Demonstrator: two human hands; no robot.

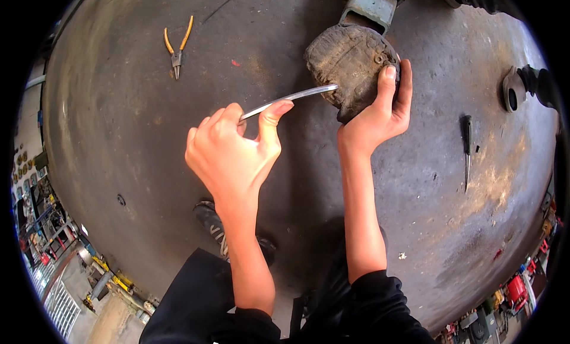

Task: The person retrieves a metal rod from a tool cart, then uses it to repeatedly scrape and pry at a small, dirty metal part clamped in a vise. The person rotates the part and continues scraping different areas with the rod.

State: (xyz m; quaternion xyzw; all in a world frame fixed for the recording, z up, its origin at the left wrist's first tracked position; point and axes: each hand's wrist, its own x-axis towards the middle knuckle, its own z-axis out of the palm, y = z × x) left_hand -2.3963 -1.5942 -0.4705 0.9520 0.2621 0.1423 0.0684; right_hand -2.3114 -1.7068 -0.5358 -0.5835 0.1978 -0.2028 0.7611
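Observation:
My left hand [234, 148] grips a slim, slightly curved silver metal tool [309, 93], whose far tip rests on the near left face of a grimy, rounded brown part [350, 65]. My right hand [377, 118] holds that part from the right, thumb and fingers at its right edge. The part's underside is hidden. Just behind it is a grey-green hollow metal beam [373, 2].
Orange-handled pliers [178, 53] lie at upper left, and a dark slender tool [467, 151] lies at right. A small black ring [122, 199] is at left. Another person's dark-clothed legs show at upper right. Assorted tools crowd both lower rims.

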